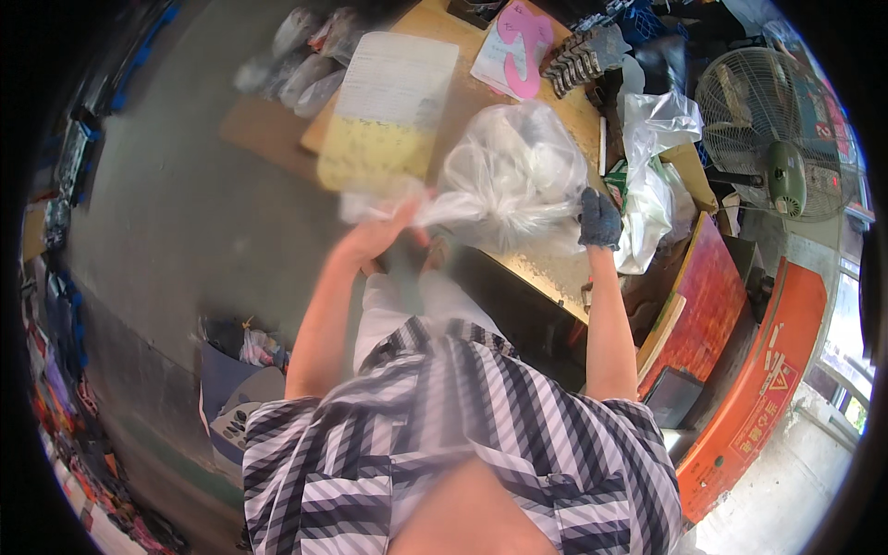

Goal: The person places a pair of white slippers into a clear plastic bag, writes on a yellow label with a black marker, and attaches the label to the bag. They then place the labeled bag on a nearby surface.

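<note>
A clear plastic bag (518, 171), bulging with pale contents I cannot make out, rests on the wooden table. Its gathered neck stretches left as a twisted strip. My left hand (377, 239), bare and blurred by motion, is closed around that strip near the table's front edge. In a dark grey knit glove, my right hand (599, 220) presses against the bag's right side, its fingers curled together; the fingertips are partly lost against the plastic. Left of the bag lies a written sheet (396, 74), white above and yellow below.
Farther back on the table (546, 277) are a pink cutout (525, 46) and a stack of dark ridged parts (587, 57). Loose plastic bags (643, 217) crowd the right side. Beyond stand a caged fan (772, 139) and an orange panel (763, 388). A bin (236, 388) is at lower left.
</note>
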Action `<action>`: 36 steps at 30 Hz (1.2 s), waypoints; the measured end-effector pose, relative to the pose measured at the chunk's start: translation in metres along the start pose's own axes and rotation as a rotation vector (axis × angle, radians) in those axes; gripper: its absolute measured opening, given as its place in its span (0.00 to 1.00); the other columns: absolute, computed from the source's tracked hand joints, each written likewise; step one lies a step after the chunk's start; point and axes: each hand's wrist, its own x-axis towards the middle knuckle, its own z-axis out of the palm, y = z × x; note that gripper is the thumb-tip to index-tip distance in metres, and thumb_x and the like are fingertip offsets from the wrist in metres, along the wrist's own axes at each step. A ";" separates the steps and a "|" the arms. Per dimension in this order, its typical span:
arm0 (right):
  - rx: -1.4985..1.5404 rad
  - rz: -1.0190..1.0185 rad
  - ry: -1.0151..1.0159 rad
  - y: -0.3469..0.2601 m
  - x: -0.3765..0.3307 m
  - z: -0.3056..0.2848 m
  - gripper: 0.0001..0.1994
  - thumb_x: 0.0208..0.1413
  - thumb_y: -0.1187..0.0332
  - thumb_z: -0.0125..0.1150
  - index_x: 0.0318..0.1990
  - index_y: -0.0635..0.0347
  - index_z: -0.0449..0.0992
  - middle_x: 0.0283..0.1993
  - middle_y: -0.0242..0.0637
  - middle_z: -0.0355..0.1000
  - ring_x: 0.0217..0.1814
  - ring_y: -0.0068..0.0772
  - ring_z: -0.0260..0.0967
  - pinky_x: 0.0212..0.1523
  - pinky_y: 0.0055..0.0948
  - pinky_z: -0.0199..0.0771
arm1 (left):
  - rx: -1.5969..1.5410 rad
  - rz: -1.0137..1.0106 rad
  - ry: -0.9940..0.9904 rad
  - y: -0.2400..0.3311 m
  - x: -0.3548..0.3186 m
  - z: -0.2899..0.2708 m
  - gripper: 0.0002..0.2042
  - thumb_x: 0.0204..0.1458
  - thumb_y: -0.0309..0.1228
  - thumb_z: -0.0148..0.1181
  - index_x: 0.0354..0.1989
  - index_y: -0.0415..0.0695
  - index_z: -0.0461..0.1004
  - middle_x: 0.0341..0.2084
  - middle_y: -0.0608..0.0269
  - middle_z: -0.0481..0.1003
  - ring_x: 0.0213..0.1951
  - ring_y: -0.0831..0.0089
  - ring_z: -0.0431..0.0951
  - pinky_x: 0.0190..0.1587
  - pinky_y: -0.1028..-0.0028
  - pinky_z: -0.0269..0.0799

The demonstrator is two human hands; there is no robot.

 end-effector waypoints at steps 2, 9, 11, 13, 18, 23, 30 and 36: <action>0.188 0.029 -0.048 -0.027 -0.015 -0.021 0.17 0.57 0.55 0.52 0.33 0.63 0.76 0.28 0.49 0.73 0.32 0.50 0.72 0.35 0.38 0.71 | -0.321 0.218 -0.168 0.032 0.014 0.028 0.31 0.60 0.55 0.35 0.62 0.44 0.61 0.40 0.64 0.75 0.45 0.74 0.70 0.48 0.70 0.63; -0.056 -0.845 -0.272 -0.126 -0.068 -0.078 0.06 0.51 0.68 0.57 0.33 0.60 0.76 0.40 0.44 0.74 0.36 0.46 0.73 0.36 0.35 0.74 | 0.781 0.413 -0.310 0.077 0.084 0.111 0.16 0.42 0.40 0.63 0.40 0.50 0.76 0.30 0.61 0.74 0.37 0.61 0.74 0.41 0.66 0.69; 0.032 -0.750 -0.397 -0.133 -0.076 -0.067 0.14 0.47 0.64 0.63 0.41 0.57 0.74 0.44 0.43 0.74 0.41 0.47 0.73 0.40 0.37 0.73 | 0.315 0.655 -0.296 0.073 0.087 0.110 0.12 0.41 0.40 0.61 0.33 0.49 0.77 0.29 0.62 0.75 0.36 0.61 0.75 0.38 0.66 0.70; -0.070 -0.719 -0.431 -0.128 -0.075 -0.056 0.22 0.44 0.61 0.66 0.48 0.55 0.72 0.45 0.42 0.74 0.43 0.47 0.73 0.43 0.37 0.73 | 0.945 0.921 -0.155 0.068 0.086 0.104 0.09 0.43 0.39 0.56 0.26 0.49 0.77 0.29 0.62 0.75 0.35 0.62 0.75 0.36 0.65 0.71; -0.241 -0.540 -0.390 -0.092 -0.060 -0.074 0.14 0.47 0.61 0.64 0.39 0.57 0.77 0.32 0.40 0.75 0.33 0.46 0.73 0.35 0.35 0.73 | 0.606 0.654 -0.462 0.060 0.089 0.087 0.10 0.51 0.38 0.52 0.32 0.48 0.77 0.31 0.62 0.77 0.35 0.65 0.75 0.38 0.68 0.70; 0.010 -0.415 -0.234 -0.059 -0.092 -0.076 0.08 0.50 0.65 0.61 0.33 0.60 0.76 0.28 0.42 0.73 0.29 0.40 0.72 0.31 0.33 0.71 | 0.083 0.369 -0.349 0.064 0.098 0.088 0.06 0.54 0.31 0.56 0.33 0.43 0.76 0.31 0.68 0.77 0.32 0.77 0.73 0.36 0.72 0.69; 0.387 -0.213 -0.545 -0.002 -0.108 0.034 0.13 0.52 0.61 0.60 0.39 0.61 0.75 0.27 0.33 0.72 0.30 0.24 0.67 0.35 0.26 0.69 | -0.166 0.172 -0.173 0.065 0.085 0.103 0.07 0.46 0.24 0.63 0.34 0.44 0.74 0.32 0.70 0.75 0.33 0.80 0.70 0.37 0.77 0.67; 0.137 -0.140 0.116 -0.009 -0.051 -0.036 0.13 0.55 0.70 0.56 0.47 0.62 0.74 0.42 0.38 0.75 0.41 0.24 0.71 0.43 0.25 0.70 | 0.920 0.868 -0.028 0.074 0.078 0.104 0.15 0.35 0.23 0.60 0.35 0.48 0.74 0.33 0.66 0.73 0.38 0.66 0.73 0.41 0.69 0.68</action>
